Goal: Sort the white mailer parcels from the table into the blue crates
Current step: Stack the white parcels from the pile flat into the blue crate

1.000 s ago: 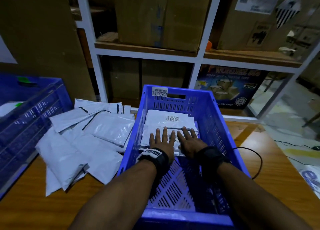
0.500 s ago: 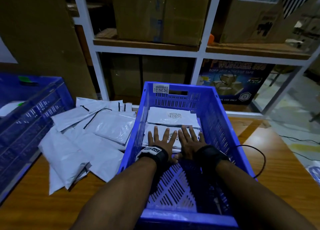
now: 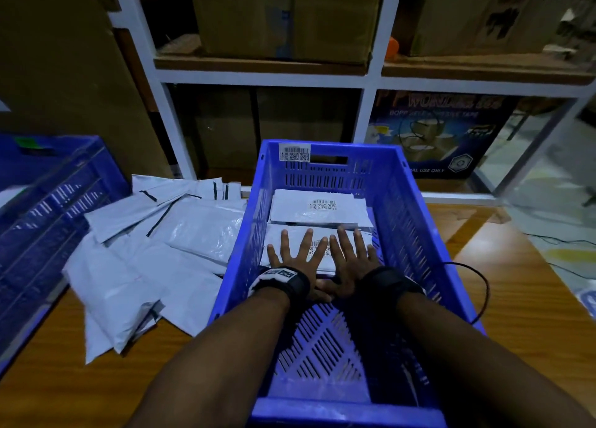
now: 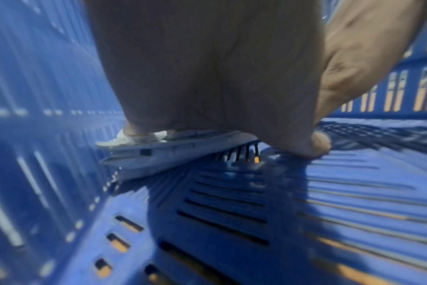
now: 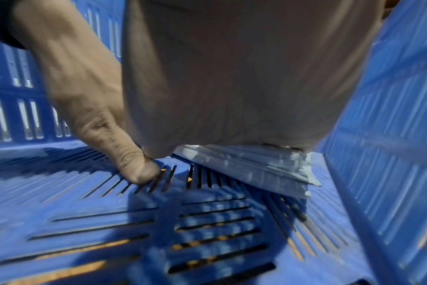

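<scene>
A: Where are your hands?

B: Your left hand (image 3: 295, 256) and right hand (image 3: 350, 260) lie flat, fingers spread, gripping nothing, pressing the near stack of parcels (image 3: 362, 239) inside the blue crate (image 3: 409, 202).

A: And the rest?

B: A second stack (image 3: 319, 206) sits beyond; loose mailers (image 3: 154, 253) cover the table (image 3: 522, 292), left of the crate.

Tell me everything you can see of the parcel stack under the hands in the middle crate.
The near parcel stack is several flat white plastic mailers, the top one bearing a barcode label. It lies on the slotted floor of the blue crate, just in front of a second stack at the far wall. The left hand and right hand press flat on it, fingers spread. In the wrist views, its layered edges look uneven.
</scene>
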Demonstrator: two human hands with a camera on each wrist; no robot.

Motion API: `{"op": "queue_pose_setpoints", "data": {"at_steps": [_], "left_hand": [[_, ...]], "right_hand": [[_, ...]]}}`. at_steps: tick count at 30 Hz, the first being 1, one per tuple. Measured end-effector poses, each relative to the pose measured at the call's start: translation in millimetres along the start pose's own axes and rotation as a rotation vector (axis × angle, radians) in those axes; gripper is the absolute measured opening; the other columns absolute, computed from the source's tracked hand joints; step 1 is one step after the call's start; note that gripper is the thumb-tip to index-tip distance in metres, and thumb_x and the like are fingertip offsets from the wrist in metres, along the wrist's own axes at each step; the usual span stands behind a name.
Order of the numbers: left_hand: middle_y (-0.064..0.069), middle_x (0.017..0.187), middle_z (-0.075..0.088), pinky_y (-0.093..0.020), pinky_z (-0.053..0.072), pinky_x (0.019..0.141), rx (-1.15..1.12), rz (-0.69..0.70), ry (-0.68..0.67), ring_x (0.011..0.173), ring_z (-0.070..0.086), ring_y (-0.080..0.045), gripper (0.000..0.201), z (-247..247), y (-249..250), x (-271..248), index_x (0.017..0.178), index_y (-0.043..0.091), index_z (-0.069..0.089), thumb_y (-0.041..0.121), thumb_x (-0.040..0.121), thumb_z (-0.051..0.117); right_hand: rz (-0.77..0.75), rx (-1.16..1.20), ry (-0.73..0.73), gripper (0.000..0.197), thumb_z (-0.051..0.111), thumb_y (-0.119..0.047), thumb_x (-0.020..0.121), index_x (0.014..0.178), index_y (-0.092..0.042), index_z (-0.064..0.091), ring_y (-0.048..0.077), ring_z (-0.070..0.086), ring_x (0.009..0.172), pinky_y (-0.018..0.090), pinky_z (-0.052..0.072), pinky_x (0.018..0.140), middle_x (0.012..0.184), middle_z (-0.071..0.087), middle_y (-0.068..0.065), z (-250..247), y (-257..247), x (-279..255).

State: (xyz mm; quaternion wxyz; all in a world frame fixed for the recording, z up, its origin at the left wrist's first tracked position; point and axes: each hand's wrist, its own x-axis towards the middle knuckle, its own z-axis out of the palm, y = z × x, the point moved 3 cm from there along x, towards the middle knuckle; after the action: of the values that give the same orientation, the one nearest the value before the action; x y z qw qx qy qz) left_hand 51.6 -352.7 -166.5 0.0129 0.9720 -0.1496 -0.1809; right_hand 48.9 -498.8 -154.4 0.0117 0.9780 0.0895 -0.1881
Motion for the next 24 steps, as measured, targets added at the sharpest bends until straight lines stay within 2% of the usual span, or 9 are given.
{"op": "queue_pose_setpoints", "data": {"at_steps": [10,16,20,24], "left_hand": [[0.007,0.154,-0.043,-0.072,-0.013,0.109,0.0,-0.008,-0.008,0.137,-0.039,-0.046,0.132,4.4,-0.1,3.1,0.147,0.044,-0.03,0.084,0.064,0.064],[0.004,0.153,-0.045,-0.071,-0.013,0.109,-0.017,0.025,0.007,0.137,-0.04,-0.046,0.129,2.5,-0.6,-1.5,0.148,0.044,-0.029,0.085,0.065,0.062],[-0.001,0.152,-0.047,-0.07,-0.015,0.11,-0.026,0.015,0.022,0.136,-0.042,-0.045,0.13,4.4,-0.8,-1.0,0.146,0.047,-0.03,0.085,0.064,0.063],[0.0,0.151,-0.048,-0.069,-0.014,0.111,-0.038,0.002,0.046,0.135,-0.043,-0.046,0.129,3.7,-1.5,-3.1,0.145,0.051,-0.029,0.083,0.064,0.065]], "right_hand": [[-0.017,0.016,0.002,0.112,0.038,-0.084,0.079,0.154,-0.022,-0.017,0.038,-0.031,0.143,0.059,-0.005,0.116,0.157,-0.035,0.004,0.0,0.0,-3.3],[-0.005,0.056,0.0,0.095,0.031,-0.076,0.088,0.155,-0.025,-0.013,0.036,-0.029,0.145,0.058,-0.003,0.116,0.159,-0.03,0.002,0.8,1.6,0.1],[0.007,0.072,0.014,0.093,0.027,-0.077,0.088,0.155,-0.026,-0.013,0.033,-0.029,0.145,0.057,-0.004,0.117,0.159,-0.031,0.0,4.2,1.6,1.4],[0.017,0.09,0.0,0.095,0.024,-0.08,0.086,0.155,-0.027,-0.015,0.032,-0.03,0.144,0.055,-0.006,0.117,0.158,-0.032,-0.001,4.5,0.1,2.2]]}}
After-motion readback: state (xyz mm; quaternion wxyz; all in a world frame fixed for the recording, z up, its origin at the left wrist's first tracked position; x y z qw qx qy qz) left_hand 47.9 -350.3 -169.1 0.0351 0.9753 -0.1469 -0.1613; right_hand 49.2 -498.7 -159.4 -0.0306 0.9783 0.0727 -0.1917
